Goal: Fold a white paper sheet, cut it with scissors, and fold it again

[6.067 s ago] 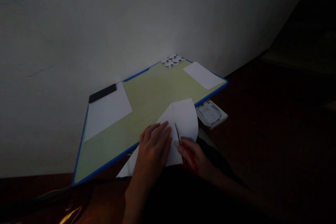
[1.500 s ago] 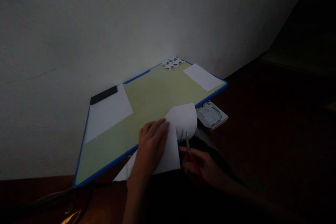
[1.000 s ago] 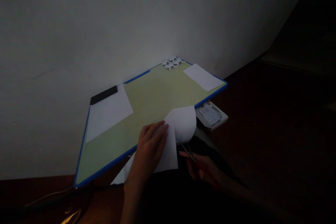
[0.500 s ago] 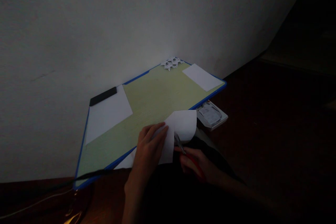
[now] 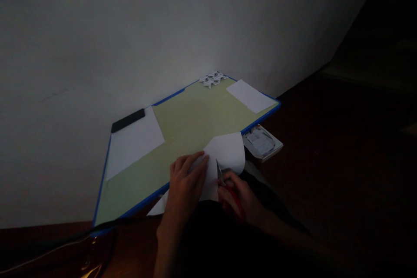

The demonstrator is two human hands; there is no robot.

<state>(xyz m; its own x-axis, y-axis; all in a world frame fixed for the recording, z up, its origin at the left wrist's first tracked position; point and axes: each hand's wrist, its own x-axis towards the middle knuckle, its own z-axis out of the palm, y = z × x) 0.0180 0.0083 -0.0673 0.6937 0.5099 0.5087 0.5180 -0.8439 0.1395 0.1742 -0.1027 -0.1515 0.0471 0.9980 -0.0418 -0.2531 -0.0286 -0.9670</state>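
Note:
A sheet of white paper (image 5: 228,150) lies over the near edge of a low table, its right part curling up. My left hand (image 5: 187,178) grips the sheet, fingers pointing toward the cut; the thumb is hidden. Red-handled scissors (image 5: 237,202) are in my right hand (image 5: 246,200), fingers wrapped round the handles. Their metal blades point away from me and lie at a slit in the paper, just right of my left fingertips.
The table (image 5: 192,115) has a pale green top and blue rim, against a wall. A dark flat object (image 5: 128,120) rests on white paper (image 5: 137,143) at left. Folded paper pieces (image 5: 213,79) and another sheet (image 5: 250,96) sit farther back. A box (image 5: 263,142) stands right, below the table.
My right hand has moved the scissors slightly forward and up into the paper. The sheet's right part has lifted a little; my left hand stays nearly in place.

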